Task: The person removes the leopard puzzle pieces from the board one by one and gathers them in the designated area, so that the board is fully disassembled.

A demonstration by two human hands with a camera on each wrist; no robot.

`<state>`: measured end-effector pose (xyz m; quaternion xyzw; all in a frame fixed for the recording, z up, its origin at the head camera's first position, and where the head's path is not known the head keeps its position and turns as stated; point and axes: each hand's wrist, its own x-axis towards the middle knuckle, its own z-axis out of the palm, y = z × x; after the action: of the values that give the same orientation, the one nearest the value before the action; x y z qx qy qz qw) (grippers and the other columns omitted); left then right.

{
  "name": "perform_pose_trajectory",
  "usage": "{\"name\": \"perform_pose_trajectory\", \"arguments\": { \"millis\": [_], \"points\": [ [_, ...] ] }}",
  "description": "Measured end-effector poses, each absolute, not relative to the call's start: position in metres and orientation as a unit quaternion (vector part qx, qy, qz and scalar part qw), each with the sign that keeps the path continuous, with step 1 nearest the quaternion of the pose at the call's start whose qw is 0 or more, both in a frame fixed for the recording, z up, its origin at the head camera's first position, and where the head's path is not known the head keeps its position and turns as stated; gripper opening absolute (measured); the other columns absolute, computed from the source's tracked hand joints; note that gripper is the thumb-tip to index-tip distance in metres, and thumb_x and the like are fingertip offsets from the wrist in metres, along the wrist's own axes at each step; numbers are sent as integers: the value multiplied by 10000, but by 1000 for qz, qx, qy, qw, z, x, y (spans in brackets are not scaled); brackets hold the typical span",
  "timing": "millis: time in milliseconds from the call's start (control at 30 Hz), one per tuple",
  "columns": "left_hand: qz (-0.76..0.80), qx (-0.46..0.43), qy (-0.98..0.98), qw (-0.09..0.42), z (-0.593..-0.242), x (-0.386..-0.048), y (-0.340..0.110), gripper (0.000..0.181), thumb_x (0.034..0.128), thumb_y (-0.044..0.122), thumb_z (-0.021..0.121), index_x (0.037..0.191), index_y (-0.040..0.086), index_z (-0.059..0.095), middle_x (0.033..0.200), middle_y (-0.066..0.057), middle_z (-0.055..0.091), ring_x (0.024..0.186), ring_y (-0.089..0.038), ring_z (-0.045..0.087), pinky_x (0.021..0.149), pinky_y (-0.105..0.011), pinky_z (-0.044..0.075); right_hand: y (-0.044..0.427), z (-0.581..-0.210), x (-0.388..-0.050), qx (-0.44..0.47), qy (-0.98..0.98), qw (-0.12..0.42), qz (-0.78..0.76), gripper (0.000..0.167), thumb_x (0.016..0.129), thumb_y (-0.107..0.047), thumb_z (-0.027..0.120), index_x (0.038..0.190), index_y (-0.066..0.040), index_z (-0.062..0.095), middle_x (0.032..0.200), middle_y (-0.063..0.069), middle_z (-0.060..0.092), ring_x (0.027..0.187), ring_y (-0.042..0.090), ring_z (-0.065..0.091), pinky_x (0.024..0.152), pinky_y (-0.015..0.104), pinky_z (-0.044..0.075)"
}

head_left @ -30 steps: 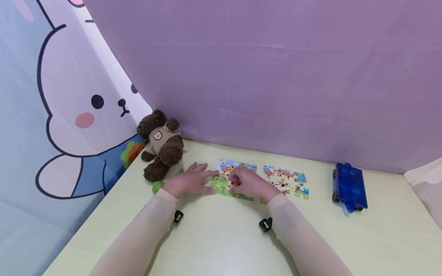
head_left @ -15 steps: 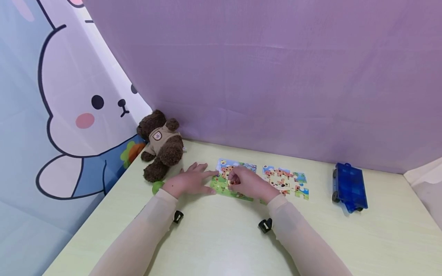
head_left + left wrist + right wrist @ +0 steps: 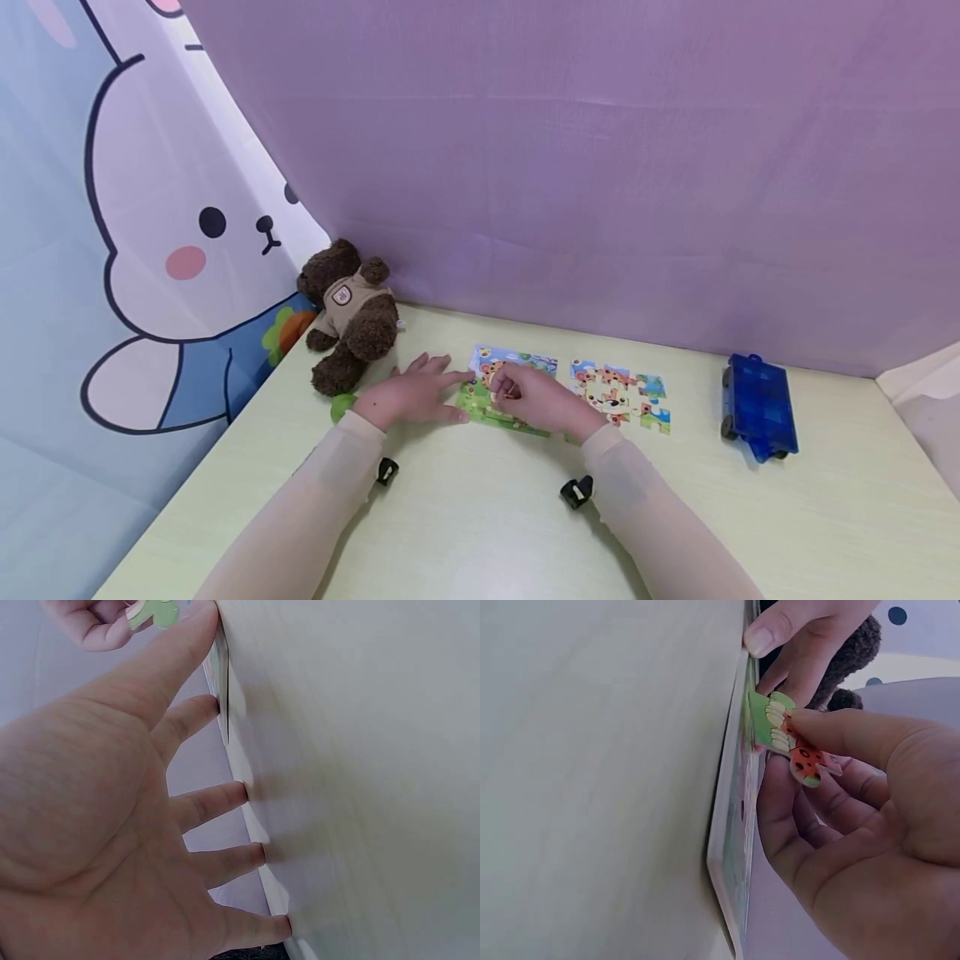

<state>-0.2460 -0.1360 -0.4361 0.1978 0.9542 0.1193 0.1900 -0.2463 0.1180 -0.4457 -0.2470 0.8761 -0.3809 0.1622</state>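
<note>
Between thumb and fingers, my right hand point(image 3: 542, 398) pinches a jigsaw piece point(image 3: 799, 746), green and red with black spots. It is tilted just over the puzzle board point(image 3: 480, 410), a thin rectangle with a blue, green and animal picture. Part of the board is hidden under that hand in the head view. My left hand point(image 3: 414, 393) is spread with straight fingers at the board's left edge. Its thumb and index finger touch the edge, while other fingertips rest on the table. Right of the board lie several jigsaw pieces point(image 3: 615, 392), some behind my right wrist.
A brown teddy bear point(image 3: 356, 321) in a beige shirt leans at the back left corner. A round green object point(image 3: 342, 406) sits by my left wrist. To the right stands a blue wheeled toy point(image 3: 760, 408) on the pale table point(image 3: 480, 517). A purple cloth point(image 3: 570, 183) hangs behind.
My right hand has shifted slightly left over the board, and its fingers have turned a little with the piece. The left hand stays in place.
</note>
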Motion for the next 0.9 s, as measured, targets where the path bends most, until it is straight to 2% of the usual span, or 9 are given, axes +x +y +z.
{"name": "perform_pose_trajectory", "arguments": {
  "millis": [167,367,567,667,800,900],
  "points": [
    [123,198,954,191,-436,-246,-135,801,990,621,662,1680,378,336,1812,-175,108,1643,-566,78,1229,-881,98,125,-442,-244,-235,875,161,-391,114,1051,-207,686,1161,-203,654,1065,-15,701,991,162,661,826,324,605],
    [128,196,953,192,-435,-246,-136,800,991,612,663,1681,380,332,1814,-169,98,1646,-561,68,1225,-884,72,144,-436,-245,-238,864,163,-412,138,1056,-204,682,1184,-156,662,1058,29,703,944,187,663,801,368,624],
    [130,201,952,191,-434,-244,-136,794,997,603,659,1682,369,333,1812,-176,101,1644,-567,67,1218,-891,68,175,-428,-242,-218,852,187,-437,161,1068,-201,655,1201,-112,636,1076,95,696,879,289,718,811,454,653],
    [129,203,952,190,-435,-245,-137,793,999,603,655,1683,365,332,1810,-183,106,1641,-573,70,1210,-898,78,194,-426,-240,-213,853,192,-436,171,1067,-215,658,1199,-109,631,1072,112,697,861,305,733,805,443,658],
    [127,203,952,190,-435,-246,-137,792,997,612,653,1681,372,335,1810,-182,109,1640,-575,70,1213,-894,90,218,-424,-237,-208,859,198,-424,198,1064,-225,663,1201,-87,627,1082,120,687,860,282,726,689,395,622],
    [126,204,952,191,-436,-247,-137,791,996,620,651,1680,384,332,1812,-175,105,1642,-573,63,1220,-888,86,236,-423,-233,-205,851,215,-433,226,1059,-223,674,1205,-59,621,1088,138,666,853,265,703,677,391,621]
  ]
}}
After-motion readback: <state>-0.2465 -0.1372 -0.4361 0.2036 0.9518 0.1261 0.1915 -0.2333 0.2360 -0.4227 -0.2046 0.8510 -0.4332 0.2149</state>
